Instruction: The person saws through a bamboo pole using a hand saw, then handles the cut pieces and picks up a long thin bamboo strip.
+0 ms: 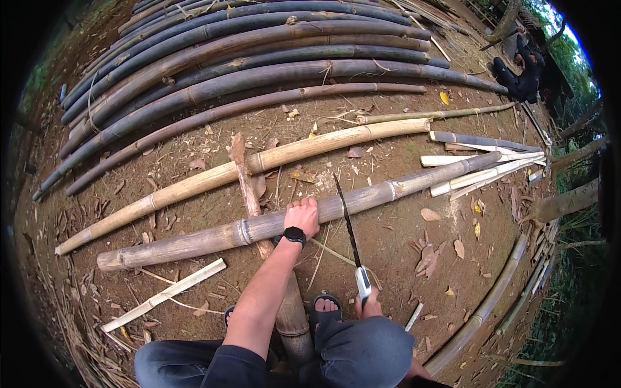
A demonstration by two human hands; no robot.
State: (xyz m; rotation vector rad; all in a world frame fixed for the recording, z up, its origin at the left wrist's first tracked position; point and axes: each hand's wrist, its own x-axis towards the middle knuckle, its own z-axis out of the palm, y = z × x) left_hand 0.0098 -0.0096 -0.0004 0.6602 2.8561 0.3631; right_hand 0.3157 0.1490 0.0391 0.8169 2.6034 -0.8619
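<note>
A long grey-brown bamboo pole [375,193] lies slantwise before me, from lower left to upper right. My left hand [302,216], with a black watch on its wrist, grips this pole from above, fingers curled over its far side. Low and to the right, my right hand [369,306] holds a pruning saw by its white and dark handle. The dark saw blade [351,234] points up and away and crosses the pole just right of my left hand. Whether its teeth touch the bamboo I cannot tell. A short bamboo log [294,323] lies between my feet, reaching under the pole.
A paler bamboo pole [194,186] lies beyond, over a rough brown stick [240,161]. Many dark poles [259,72] are stacked farther back. Split strips [479,176] lie at right, one loose strip [165,294] at left. Another person [522,71] sits at the far right.
</note>
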